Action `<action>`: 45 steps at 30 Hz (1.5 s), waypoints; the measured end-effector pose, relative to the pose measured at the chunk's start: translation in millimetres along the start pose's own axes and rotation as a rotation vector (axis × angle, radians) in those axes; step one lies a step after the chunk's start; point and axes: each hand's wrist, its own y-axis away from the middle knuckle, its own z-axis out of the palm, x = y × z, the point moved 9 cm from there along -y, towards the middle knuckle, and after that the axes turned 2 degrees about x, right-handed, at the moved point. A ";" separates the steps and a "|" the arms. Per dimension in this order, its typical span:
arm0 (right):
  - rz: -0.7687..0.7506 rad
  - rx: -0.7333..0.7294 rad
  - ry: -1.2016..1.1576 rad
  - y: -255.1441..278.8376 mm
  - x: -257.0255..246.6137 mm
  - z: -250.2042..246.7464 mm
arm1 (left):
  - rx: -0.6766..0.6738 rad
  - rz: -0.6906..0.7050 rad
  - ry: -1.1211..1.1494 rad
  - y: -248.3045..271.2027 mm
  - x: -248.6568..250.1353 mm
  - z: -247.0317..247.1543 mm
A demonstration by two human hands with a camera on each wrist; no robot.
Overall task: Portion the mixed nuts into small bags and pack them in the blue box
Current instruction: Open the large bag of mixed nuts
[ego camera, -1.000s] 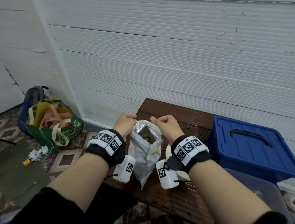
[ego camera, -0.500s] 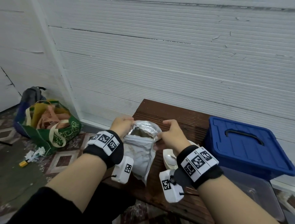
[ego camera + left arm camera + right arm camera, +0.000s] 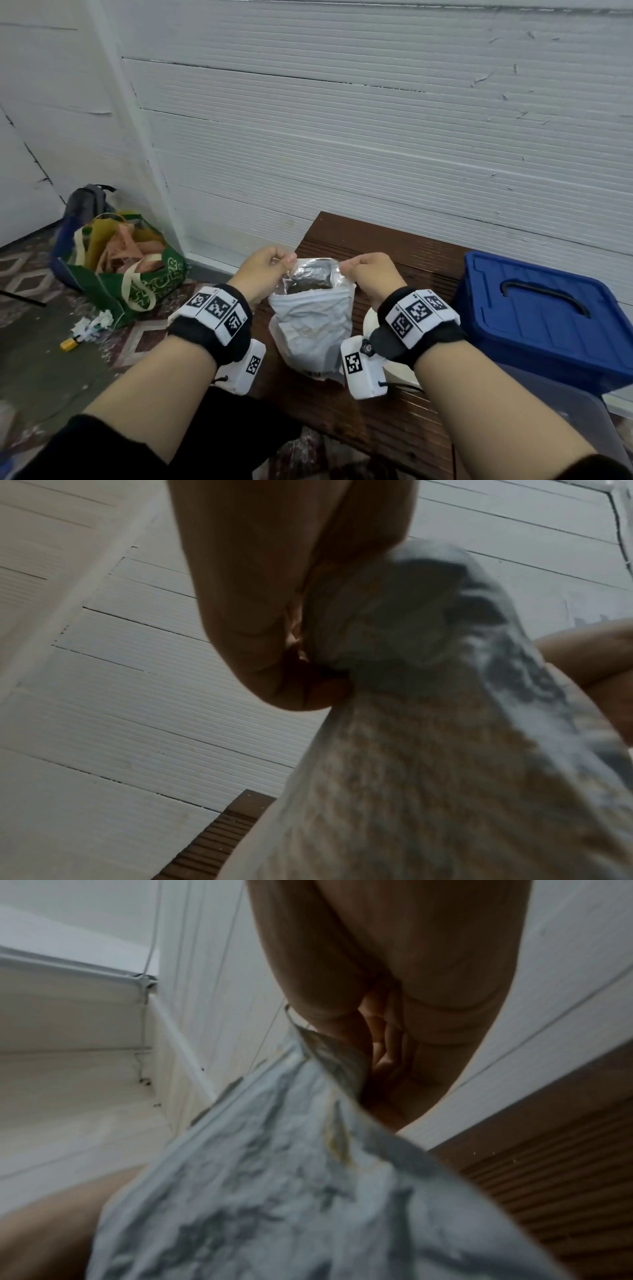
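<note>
One green shopping bag (image 3: 120, 270) is sitting on the floor at the left, off the wooden bench (image 3: 394, 425). Two hands are working one foil bag (image 3: 313, 329) standing near the bench's left edge: the left hand (image 3: 263, 274) is pinching the left lip with curled fingers, the right hand (image 3: 368, 277) is pinching the right lip the same way, pulling the mouth wide. Dark contents are showing inside from the head view only; the wrist views are showing crumpled foil. One blue box (image 3: 544, 318), lid on, is sitting to the right.
</note>
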 end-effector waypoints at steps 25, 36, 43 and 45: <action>0.013 0.067 0.221 21.1 -8.6 -19.7 | 0.124 -0.043 0.411 15.7 -26.9 -2.9; 0.350 -0.030 -0.497 24.6 39.3 -6.9 | 0.205 -0.197 0.808 26.1 -51.3 0.0; 0.420 0.006 -0.743 28.1 51.5 1.4 | 0.269 -0.284 1.096 27.4 -59.4 3.9; 0.383 0.022 -0.735 26.0 51.2 -2.1 | 0.240 -0.296 1.075 27.9 -56.7 7.5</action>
